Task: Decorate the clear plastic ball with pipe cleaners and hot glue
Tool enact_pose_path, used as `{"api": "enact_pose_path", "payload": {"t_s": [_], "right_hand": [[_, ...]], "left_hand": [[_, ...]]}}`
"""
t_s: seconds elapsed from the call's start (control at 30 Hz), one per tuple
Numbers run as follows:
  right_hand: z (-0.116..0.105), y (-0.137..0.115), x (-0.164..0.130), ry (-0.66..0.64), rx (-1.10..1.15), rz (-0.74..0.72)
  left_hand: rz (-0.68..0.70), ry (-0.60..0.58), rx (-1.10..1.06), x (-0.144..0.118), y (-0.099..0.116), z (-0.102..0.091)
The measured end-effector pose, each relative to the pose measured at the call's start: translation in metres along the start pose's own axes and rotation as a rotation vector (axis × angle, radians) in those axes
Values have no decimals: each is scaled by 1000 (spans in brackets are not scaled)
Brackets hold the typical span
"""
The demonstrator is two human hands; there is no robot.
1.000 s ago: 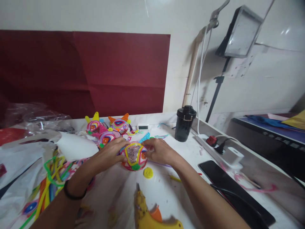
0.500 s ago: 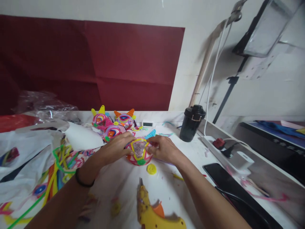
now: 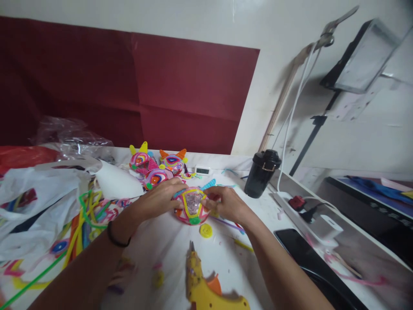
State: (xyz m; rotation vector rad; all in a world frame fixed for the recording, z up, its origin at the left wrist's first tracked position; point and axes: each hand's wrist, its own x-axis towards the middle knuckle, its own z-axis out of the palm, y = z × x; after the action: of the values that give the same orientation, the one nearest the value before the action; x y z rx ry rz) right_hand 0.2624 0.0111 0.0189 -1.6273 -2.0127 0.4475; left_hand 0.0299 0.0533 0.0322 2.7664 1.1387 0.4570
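Between my two hands is a round, colourful craft piece (image 3: 194, 204) made of coiled pipe cleaners, with a yellow-edged glittery pinkish patch and a green spot at its lower edge. My left hand (image 3: 161, 196) grips its left side, the thumb on the near edge. On the right side, my right hand (image 3: 227, 201) pinches the rim with thumb and curled fingers. Just below the piece lies a small yellow coil (image 3: 205, 230). Closer to me rests a yellow hot glue gun (image 3: 201, 280) with an orange trigger, its nozzle pointing away from me.
Finished-looking craft heads (image 3: 158, 172) with horns sit behind my hands, near a small digital clock (image 3: 202, 171). A black bottle (image 3: 262, 173), a power strip (image 3: 301, 211) and a phone (image 3: 290, 241) are on the right. Loose pipe cleaners (image 3: 75, 228) and plastic bags lie left.
The view has shifted slightly, so everything sits a little to the right and lower. Both hands keep hold of the craft piece, with hardly any change in their grip.
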Motion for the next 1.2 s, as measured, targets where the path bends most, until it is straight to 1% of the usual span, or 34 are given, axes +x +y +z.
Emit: {"api": "enact_pose_path", "payload": {"t_s": [0.2, 0.4, 0.5, 0.6, 0.77, 0.83, 0.93, 1.03, 1.1, 1.2], "right_hand": [[-1, 2, 1, 49, 43, -6], [-4, 10, 6, 189, 117, -14], [-11, 10, 5, 288, 160, -21], [-20, 8, 2, 375, 199, -18], [-29, 1, -6, 474, 215, -34], [-31, -2, -8, 478, 199, -28], [-31, -8, -11, 474, 152, -10], [-31, -10, -14, 492, 90, -12], [-31, -10, -18, 513, 54, -23], [-33, -8, -24, 541, 37, -44]], "left_hand": [[0, 15, 30, -2, 0, -4], [13, 45, 28, -4, -1, -1], [35, 98, 14, -3, -4, 0], [52, 198, -12, -3, -5, -5], [4, 458, -76, -7, 5, -25], [-23, 522, -86, -10, 10, -36], [-56, 554, -45, -15, 12, -53], [-106, 569, 10, -25, 6, -69], [-157, 549, 57, -35, -2, -77], [-232, 467, 96, -57, -14, -81]]}}
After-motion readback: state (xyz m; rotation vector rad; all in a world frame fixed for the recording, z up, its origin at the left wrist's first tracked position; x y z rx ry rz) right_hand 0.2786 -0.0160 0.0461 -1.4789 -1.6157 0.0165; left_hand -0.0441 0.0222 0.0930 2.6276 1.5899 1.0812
